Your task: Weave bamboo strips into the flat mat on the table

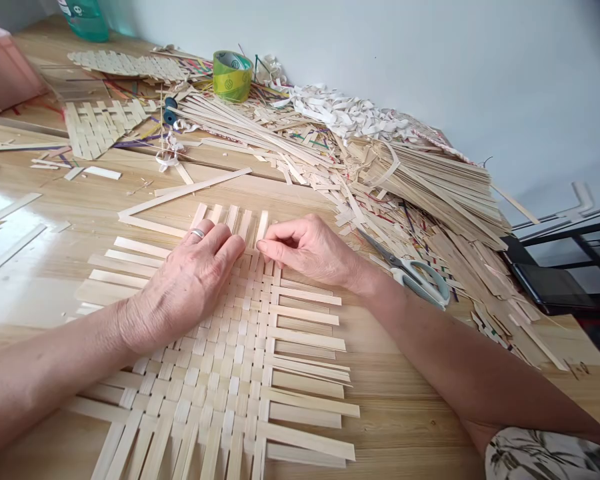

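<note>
Head view: resting the left hand [193,267] on the woven mat [220,353], toward seven o'clock on the table [405,413]; cannot tell that grip. Pinching a pale strip [263,227] at the mat's twelve o'clock with the right hand [310,250]. Could crack the strip by overbending, or bump the scissors [403,265] at three o'clock by swinging wide.

The single head-worn view looks forward and down from close above the wooden table [405,420], reaching the pale wall [430,60] behind it.
</note>
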`<state>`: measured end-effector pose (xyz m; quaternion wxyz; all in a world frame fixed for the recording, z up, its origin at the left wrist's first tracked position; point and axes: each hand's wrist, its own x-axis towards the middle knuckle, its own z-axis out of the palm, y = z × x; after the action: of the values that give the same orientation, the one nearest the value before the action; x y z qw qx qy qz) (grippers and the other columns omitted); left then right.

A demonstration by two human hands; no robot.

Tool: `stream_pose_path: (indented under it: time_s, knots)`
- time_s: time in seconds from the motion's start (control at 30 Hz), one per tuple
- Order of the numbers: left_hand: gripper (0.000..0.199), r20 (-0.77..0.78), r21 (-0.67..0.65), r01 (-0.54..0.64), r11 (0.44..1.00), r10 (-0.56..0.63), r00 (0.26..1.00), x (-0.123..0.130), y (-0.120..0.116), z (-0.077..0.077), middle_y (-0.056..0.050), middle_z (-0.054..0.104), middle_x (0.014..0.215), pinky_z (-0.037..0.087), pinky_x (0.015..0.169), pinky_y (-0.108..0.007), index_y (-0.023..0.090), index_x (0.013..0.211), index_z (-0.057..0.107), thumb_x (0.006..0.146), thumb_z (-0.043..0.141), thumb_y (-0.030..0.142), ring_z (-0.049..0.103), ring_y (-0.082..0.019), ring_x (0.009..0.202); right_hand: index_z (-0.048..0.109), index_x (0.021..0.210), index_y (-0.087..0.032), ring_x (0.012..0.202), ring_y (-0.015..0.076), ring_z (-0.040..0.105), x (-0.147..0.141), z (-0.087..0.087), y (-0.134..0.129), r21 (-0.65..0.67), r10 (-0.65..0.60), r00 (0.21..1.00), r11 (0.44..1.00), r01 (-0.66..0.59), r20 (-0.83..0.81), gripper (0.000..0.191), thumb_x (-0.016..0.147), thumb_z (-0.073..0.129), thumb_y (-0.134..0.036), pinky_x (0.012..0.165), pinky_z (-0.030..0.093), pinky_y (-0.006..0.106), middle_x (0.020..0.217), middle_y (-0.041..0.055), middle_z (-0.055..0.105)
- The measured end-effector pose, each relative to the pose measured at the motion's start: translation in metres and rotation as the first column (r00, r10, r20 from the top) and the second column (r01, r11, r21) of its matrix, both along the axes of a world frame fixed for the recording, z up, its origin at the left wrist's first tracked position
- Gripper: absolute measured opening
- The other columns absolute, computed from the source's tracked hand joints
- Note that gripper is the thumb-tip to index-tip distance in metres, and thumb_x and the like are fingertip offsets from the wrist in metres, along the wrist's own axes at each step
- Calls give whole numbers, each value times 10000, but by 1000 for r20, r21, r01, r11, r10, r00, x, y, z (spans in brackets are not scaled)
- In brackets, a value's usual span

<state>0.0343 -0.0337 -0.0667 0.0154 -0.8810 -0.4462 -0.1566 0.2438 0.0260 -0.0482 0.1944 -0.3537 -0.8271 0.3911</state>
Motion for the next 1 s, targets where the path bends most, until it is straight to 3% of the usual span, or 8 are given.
stream_pose_path:
  time_s: [0.27, 0.43, 0.5, 0.57, 0.73, 0.87, 1.0]
  knots:
    - [231, 30, 5, 21, 1000, -21, 999, -3, -1, 1, -92, 592, 931, 498, 838, -395, 159, 958, 629, 923, 409, 98, 491, -253, 876, 585, 608, -143, 546, 61, 369, 12, 24, 7, 93, -40, 996, 995, 33, 82, 256, 861, 572, -176, 548, 269, 250, 557, -51, 458]
    - [227, -34, -27, -36, 999, 35, 999, -1, -1, 6, -94, 588, 947, 493, 862, -407, 152, 970, 615, 894, 421, 62, 497, -257, 895, 664, 728, -163, 585, 92, 472, 17, 40, 4, 97, -25, 941, 995, -8, 338, 124, 834, 601, -175, 583, 315, 258, 648, -21, 603]
    - [222, -50, -45, -68, 997, 66, 997, -1, -2, 12, -97, 588, 957, 489, 868, -416, 147, 991, 606, 893, 425, 65, 503, -262, 911, 668, 790, -182, 635, 121, 528, 19, 44, -4, 106, -41, 898, 994, -6, 439, 80, 838, 641, -240, 606, 344, 263, 719, -3, 649]
    - [199, -54, -67, -90, 994, 87, 995, -3, -2, 17, -105, 594, 994, 488, 863, -419, 140, 1017, 595, 899, 444, 85, 513, -270, 940, 668, 890, -190, 722, 161, 583, 21, 46, -16, 141, -87, 866, 990, 19, 492, 174, 847, 688, -358, 650, 388, 280, 834, 26, 683]
    - [135, -123, -21, -117, 993, 114, 986, -9, -4, 23, -119, 610, 1092, 470, 850, -391, 154, 1041, 575, 935, 498, 187, 538, -271, 1010, 611, 1128, -164, 998, 266, 612, 20, 35, -53, 332, -180, 843, 943, 2, 507, 493, 849, 695, -563, 833, 476, 370, 1115, 118, 644]
    - [145, -196, 53, -135, 989, 143, 970, -6, -5, 18, -125, 620, 1040, 456, 800, -399, 150, 1017, 582, 945, 461, 187, 547, -289, 981, 582, 1160, -135, 1065, 301, 565, 12, 14, -67, 458, -285, 849, 887, 58, 445, 607, 801, 719, -605, 896, 483, 422, 1142, 141, 594]
    - [138, -212, 103, -143, 984, 163, 964, 0, -6, 13, -132, 611, 1012, 457, 808, -419, 136, 996, 576, 906, 475, 164, 550, -309, 979, 578, 1160, -120, 1081, 309, 530, 9, 0, -66, 484, -315, 876, 868, 111, 364, 680, 739, 762, -622, 927, 476, 437, 1141, 137, 582]
